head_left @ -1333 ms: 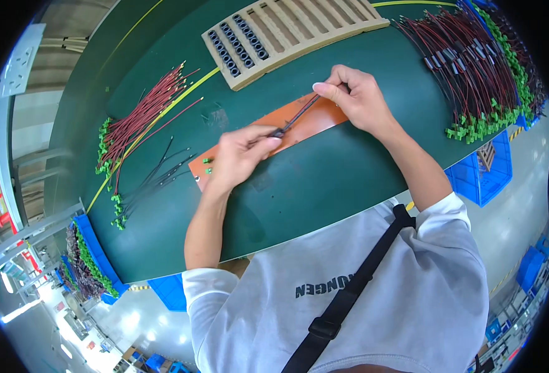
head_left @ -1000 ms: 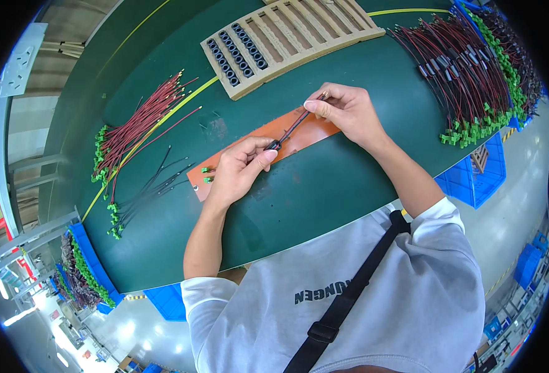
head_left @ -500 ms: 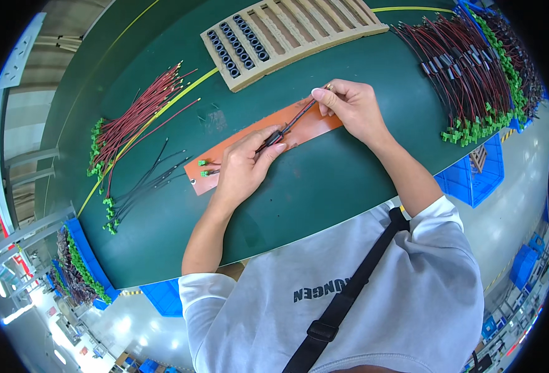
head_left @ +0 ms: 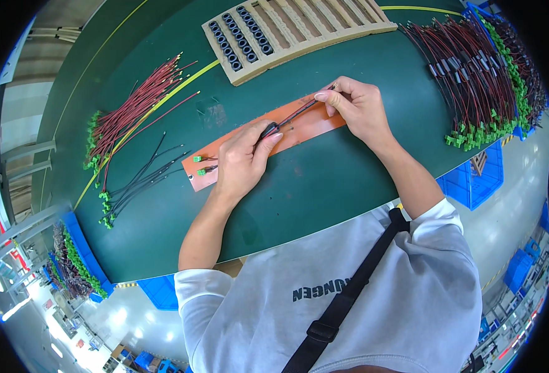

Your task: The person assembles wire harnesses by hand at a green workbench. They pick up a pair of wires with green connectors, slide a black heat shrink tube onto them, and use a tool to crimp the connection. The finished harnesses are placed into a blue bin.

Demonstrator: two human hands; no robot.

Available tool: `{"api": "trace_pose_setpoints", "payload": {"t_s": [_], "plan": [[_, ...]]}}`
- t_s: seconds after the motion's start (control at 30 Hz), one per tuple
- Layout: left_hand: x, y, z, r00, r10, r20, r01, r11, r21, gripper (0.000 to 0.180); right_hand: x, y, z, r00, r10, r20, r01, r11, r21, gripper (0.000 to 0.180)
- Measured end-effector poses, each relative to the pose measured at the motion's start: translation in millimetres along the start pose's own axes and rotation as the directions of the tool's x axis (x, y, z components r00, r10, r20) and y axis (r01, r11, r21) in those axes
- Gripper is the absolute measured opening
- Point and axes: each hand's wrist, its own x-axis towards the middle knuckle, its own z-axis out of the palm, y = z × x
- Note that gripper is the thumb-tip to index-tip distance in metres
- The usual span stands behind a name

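A red-and-black wire pair (head_left: 300, 110) runs between my two hands over an orange strip (head_left: 324, 127). My left hand (head_left: 242, 158) is closed around a black cylindrical sleeve (head_left: 270, 128) on these wires, its thumb near the sleeve's far end. At the right, my right hand (head_left: 359, 110) pinches the wires' tips between thumb and fingers. Two green connectors (head_left: 201, 171) on short leads stick out left of my left hand, above the strip's left end. My left fingers hide how those leads join the sleeve.
A tan slotted tray (head_left: 249, 76) holding rows of black rings stands at the back. Red wires (head_left: 139, 109) with green connectors and loose black wires (head_left: 147, 183) lie at left. Finished-looking harnesses (head_left: 467, 74) are bunched at right. Blue bins (head_left: 473, 180) stand beyond the green table's (head_left: 324, 186) edge.
My left hand has shifted slightly along the wires and now covers more of the black sleeve. My right hand keeps its pinch on the wire tips. The view has tilted a little.
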Motion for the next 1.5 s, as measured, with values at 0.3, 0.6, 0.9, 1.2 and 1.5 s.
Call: {"api": "trace_pose_setpoints", "payload": {"t_s": [0.3,0.6,0.9,1.2,1.5], "plan": [[-1.5,-1.8,1.5,1.000,0.008,0.024,-0.007,1.000,-0.017,0.021,3.9,8.0,-0.9,1.000,-0.025,0.002,0.024,0.985,0.171,0.026],[1.6,-1.4,-2.5,0.992,0.039,0.122,-0.039,0.999,-0.006,0.022,2.9,11.5,-4.4,1.000,-0.009,0.000,0.009,0.992,0.125,0.032],[-0.7,7.7,-12.2,0.960,-0.162,0.230,0.203,0.964,-0.170,0.028,8.7,10.2,-1.7,0.993,-0.105,-0.053,0.113,0.977,0.178,0.030],[3.1,28.6,-62.6,0.947,-0.309,0.087,0.301,0.761,-0.575,0.034,-8.9,-32.1,14.4,0.963,-0.226,0.143,0.177,0.939,0.296,0.032],[0.8,33.4,-51.1,0.995,-0.086,0.052,0.096,0.658,-0.747,0.032,-32.3,-81.6,63.7,0.834,-0.186,0.520,0.027,0.954,0.298,0.039]]}}
